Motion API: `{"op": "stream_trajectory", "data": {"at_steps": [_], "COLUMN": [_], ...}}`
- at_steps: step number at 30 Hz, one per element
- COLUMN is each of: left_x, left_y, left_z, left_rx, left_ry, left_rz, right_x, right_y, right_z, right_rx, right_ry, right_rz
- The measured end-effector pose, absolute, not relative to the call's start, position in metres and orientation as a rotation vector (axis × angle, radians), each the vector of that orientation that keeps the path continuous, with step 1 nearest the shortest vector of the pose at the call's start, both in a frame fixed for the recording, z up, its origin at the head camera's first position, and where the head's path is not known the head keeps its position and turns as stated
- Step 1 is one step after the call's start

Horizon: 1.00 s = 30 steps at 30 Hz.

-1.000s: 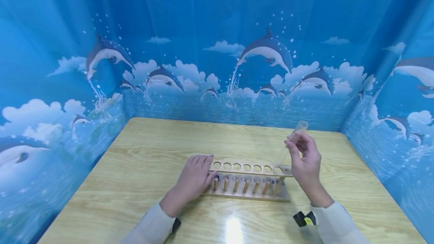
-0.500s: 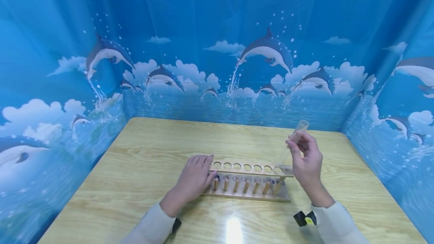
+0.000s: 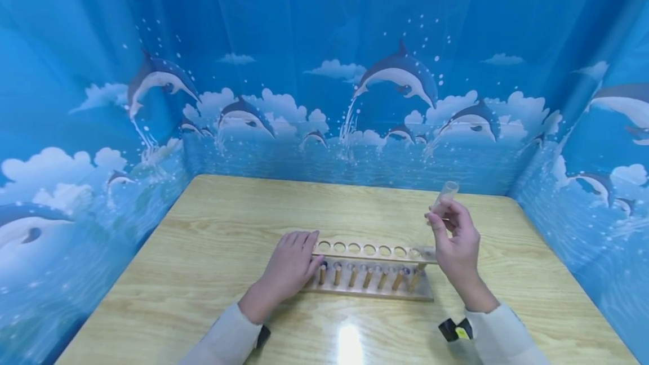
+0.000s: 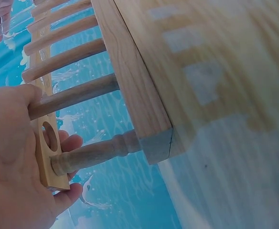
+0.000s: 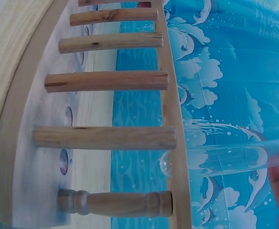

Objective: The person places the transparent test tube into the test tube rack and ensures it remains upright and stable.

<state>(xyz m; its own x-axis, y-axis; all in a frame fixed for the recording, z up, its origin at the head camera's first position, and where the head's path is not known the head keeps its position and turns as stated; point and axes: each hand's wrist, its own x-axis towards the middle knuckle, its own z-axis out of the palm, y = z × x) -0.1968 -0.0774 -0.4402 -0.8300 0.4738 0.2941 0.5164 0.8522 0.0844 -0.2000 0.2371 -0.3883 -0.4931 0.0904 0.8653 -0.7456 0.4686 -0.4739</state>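
You have one light wooden test-tube rack [image 3: 372, 266] near the middle of the one pale wood-grain table [image 3: 213, 230]. Its top rail shows seven round holes in a row, left to right. Below, you can count seven short wooden pegs standing along the base. There is one clear glass test tube [image 3: 444, 195], at the rack's right end. Two hands are in view: one left hand [image 3: 291, 266] and one right hand [image 3: 456, 241].
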Motion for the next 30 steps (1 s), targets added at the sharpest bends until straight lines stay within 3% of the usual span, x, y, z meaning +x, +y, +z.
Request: {"op": "stream_trajectory", "data": {"at_steps": [30], "left_x": [-0.197], "left_y": [-0.078], "left_z": [-0.441], "left_rx": [-0.739], "left_ry": [-2.774], "left_rz": [-0.240], "right_x": [-0.193], "right_y": [0.234], "right_z": [-0.390], "right_rx": [0.529], "right_ry": [-1.816], "right_rz": [1.185]}}
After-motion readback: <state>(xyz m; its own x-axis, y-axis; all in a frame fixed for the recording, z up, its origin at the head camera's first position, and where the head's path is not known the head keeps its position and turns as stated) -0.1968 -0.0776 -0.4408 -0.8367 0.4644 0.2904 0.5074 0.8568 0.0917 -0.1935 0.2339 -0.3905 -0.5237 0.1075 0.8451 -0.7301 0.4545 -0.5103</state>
